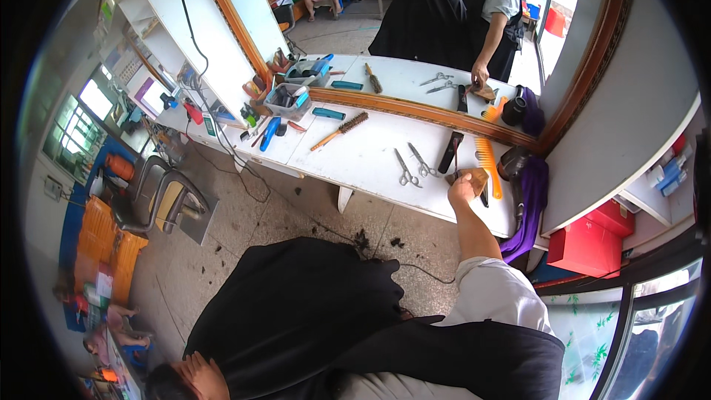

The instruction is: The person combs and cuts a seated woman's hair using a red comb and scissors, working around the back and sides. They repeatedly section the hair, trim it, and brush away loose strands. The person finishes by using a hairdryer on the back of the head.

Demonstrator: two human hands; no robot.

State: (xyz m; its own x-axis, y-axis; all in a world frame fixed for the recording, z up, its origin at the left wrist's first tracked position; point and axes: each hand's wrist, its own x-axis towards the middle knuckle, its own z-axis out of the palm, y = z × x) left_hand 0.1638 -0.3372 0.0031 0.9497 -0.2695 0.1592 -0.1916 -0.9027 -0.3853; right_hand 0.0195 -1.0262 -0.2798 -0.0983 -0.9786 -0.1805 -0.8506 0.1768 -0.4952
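Observation:
My right hand is stretched out over the white counter, closed on a brown, sponge-like block. Close to it lie a black hair clipper and a wide-toothed orange comb. To its left are a pair of scissors and a second pair of scissors. At the lower left edge, my left hand rests on the dark hair of a seated person, fingers laid flat. A black cape covers that person.
Further left on the counter lie a round brush, a teal comb, a blue clipper and a tool basket. A hair dryer and purple cloth sit right. A mirror stands behind; a chair stands left.

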